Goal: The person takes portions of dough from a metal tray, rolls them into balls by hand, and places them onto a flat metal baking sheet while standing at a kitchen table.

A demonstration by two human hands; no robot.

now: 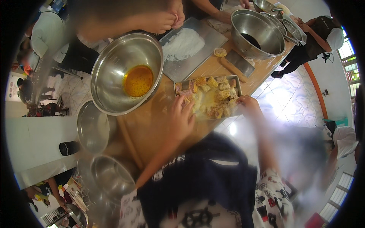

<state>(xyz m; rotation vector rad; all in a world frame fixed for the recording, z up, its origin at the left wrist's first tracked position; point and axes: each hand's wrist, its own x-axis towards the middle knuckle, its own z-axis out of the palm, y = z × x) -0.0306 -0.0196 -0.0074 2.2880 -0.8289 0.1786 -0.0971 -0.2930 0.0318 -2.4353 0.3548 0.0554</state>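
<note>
A rectangular metal tray (241, 86) lies at the table's near right edge, with short bread-like roll pieces (224, 95) along its sides. The pieces have a yellowish crumb coating, and some show pink. Pale crumbs (206, 99) cover the tray's middle. My left hand (183, 121) reaches over the tray's left side, fingers stretched and apart, touching the pieces there. At the right rim my right hand (248, 103) has its fingertips pinched together. Whether they grip a coated piece or the rim, I cannot make out.
Left of the tray stands a large steel bowl (104, 76) with orange-yellow liquid. White powder (184, 43) lies on a metal sheet (205, 53) beyond. A scraper (243, 62), a wooden rolling pin (232, 69) and another steel bowl (258, 49) sit behind. Another person's hands (169, 19) work across the table.
</note>
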